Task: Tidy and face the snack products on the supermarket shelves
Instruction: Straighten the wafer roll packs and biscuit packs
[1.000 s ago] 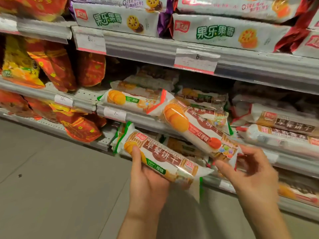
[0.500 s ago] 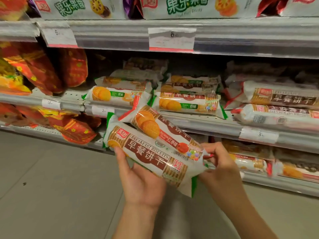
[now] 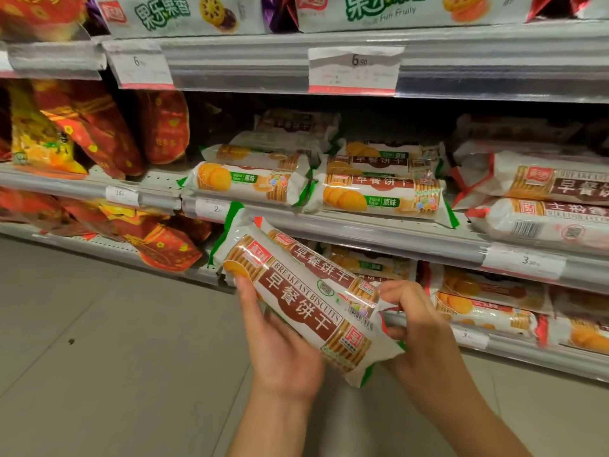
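In front of the middle shelf [image 3: 395, 235], two breakfast-biscuit packs are held side by side, tilted down to the right: the left hand [image 3: 283, 351] cups the near pack [image 3: 306, 308] from below with its thumb on the upper end, and the right hand [image 3: 418, 324] pinches the crimped right end of the far pack [image 3: 316, 258]. Two green-trimmed packs [image 3: 379, 196] face out at that shelf's front edge, and three price tags [image 3: 354, 69] show clearly.
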Demonstrator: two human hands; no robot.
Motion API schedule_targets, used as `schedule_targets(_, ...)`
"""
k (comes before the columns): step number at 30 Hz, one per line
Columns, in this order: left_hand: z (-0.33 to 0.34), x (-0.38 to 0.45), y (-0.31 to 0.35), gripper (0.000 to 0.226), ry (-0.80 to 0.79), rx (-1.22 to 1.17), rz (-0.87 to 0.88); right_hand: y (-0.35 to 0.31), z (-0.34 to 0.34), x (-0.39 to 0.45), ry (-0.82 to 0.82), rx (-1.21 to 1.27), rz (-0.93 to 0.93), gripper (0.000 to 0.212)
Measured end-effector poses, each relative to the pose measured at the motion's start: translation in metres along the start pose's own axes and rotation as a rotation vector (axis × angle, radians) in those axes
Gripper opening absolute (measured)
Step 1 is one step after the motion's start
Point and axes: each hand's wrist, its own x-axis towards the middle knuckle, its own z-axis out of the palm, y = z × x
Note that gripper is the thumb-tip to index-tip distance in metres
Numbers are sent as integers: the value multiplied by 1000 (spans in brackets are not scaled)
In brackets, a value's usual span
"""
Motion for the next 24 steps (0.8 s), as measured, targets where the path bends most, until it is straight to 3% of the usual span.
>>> schedule_targets(6,-3,3,5,76,30,-17,100,-8,-19,-3,-153,115,66,41)
schedule_targets(10,1,1,4,73,12,13,146,-16,-27,-5,58,189,191,22)
schedule_targets(12,2,0,3,71,6,35,177,-22,-26,-6,98,156,220,35)
schedule_targets(15,6,-2,1,69,8,60,200,-31,-23,-8,-69,51,262,58)
schedule_targets(20,8,-6,-2,64,33,153,221,-42,-13,-13,-298,10,338,77)
schedule_targets(24,11,-14,-4,67,-23,254,187,-42,-1,-20,-293,-10,365,85)
